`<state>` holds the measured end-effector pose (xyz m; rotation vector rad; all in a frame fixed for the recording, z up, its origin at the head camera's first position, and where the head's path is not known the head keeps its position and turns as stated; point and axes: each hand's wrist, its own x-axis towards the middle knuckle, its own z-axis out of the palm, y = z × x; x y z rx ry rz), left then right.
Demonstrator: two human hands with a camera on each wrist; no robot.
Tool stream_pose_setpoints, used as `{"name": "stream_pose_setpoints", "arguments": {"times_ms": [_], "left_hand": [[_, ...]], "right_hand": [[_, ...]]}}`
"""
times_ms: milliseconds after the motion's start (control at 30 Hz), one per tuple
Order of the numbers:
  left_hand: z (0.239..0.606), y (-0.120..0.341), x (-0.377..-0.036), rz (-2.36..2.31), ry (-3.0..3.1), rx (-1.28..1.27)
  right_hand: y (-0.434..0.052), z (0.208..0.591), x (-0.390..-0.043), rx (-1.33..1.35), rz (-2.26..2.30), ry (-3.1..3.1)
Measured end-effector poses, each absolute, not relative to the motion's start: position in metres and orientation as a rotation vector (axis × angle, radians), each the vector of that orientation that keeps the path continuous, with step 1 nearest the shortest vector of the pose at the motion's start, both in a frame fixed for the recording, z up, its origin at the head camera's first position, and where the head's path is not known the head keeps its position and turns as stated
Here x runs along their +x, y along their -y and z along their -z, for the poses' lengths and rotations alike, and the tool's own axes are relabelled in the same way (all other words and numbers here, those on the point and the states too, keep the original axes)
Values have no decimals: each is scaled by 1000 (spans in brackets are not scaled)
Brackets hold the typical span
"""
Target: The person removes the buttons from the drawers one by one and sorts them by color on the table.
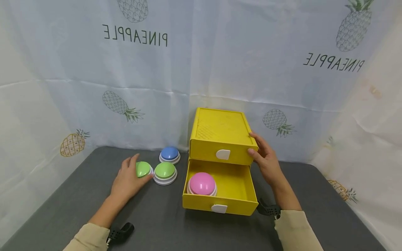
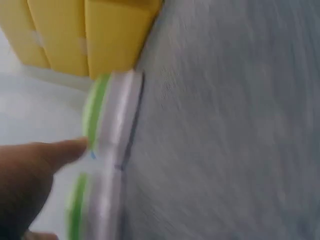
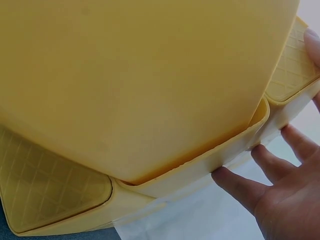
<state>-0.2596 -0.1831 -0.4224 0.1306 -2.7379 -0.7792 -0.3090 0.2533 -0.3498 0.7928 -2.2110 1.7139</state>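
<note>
A yellow two-drawer box (image 1: 224, 127) stands with its upper drawer (image 1: 201, 150) closed and its lower drawer (image 1: 238, 181) pulled out. Inside the lower one sits a pink dome button (image 1: 202, 183) on a white base. My right hand (image 1: 267, 160) touches the box's right side near the front corner; in the right wrist view its spread fingertips (image 3: 225, 175) rest against the yellow wall. Over at the left, my left hand (image 1: 128, 179) is around a green dome button (image 1: 143, 168), partly hiding it. Its thumb comes close to a second green button (image 1: 165, 170).
A blue dome button (image 1: 169, 154) stands behind the green ones, left of the box. Everything rests on a dark grey table (image 1: 157, 223). A pale curtain (image 1: 169, 76) with pineapple prints hangs behind and at both sides.
</note>
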Motion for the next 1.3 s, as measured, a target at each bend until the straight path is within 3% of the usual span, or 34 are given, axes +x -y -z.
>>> {"name": "stream_pose_setpoints", "arguments": {"times_ms": [400,633,1100,1300], "left_hand": [[340,99,-220,1274,2534,-368],[305,60,-214,1319,2604,-686],[301,33,-246,1155,2872,-998],[300,30,-251,1027,2978,-1014]], "right_hand": [[-254,350,-311,791,-1694,2226],[-253,350,-311,789,-1699,2221],[-255,350,-310,749,-1673,2250],[-254,348,-310,774,-1685,2244]]}}
